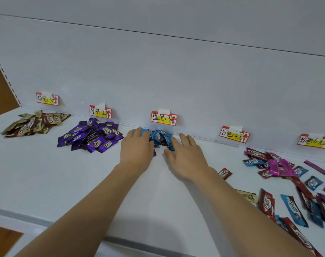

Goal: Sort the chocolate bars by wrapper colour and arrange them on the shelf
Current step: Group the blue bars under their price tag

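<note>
both forearms reach in over the white shelf; on the near right lies an unsorted scatter of mixed bars, red, blue and magenta; the left hand and right hand lie flat with fingers straight, flanking and touching the blue bars heaped against the back wall under the blue tag; further left sit the purple pile and the brown pile
</note>
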`<state>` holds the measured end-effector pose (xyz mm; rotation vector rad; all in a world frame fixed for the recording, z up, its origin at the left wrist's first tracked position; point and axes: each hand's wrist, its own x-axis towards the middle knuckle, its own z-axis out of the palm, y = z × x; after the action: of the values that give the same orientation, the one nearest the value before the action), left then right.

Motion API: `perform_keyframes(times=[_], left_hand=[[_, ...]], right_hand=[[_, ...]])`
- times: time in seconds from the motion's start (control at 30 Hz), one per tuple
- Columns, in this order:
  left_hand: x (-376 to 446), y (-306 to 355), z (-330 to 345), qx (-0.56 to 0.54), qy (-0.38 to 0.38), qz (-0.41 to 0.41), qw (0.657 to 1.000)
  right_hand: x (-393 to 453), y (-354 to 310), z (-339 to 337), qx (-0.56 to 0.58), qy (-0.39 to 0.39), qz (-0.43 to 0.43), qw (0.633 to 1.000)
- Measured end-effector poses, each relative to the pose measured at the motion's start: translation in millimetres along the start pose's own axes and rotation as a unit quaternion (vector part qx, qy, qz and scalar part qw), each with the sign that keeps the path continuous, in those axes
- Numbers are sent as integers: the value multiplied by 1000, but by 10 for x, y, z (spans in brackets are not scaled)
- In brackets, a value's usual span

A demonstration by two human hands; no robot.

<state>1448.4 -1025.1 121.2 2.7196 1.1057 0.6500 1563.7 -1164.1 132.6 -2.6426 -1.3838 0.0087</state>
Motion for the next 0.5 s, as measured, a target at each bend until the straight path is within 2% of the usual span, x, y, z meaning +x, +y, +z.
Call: perform_keyframes(times=[0.2,0.5], left_hand=[[-131,443,-96,-31,16,47,998],[-591,1490,19,-33,-55,161,985]], right_hand=[[-317,377,-259,-27,20,10,999],[-1095,1497,-461,-72,25,85,993]])
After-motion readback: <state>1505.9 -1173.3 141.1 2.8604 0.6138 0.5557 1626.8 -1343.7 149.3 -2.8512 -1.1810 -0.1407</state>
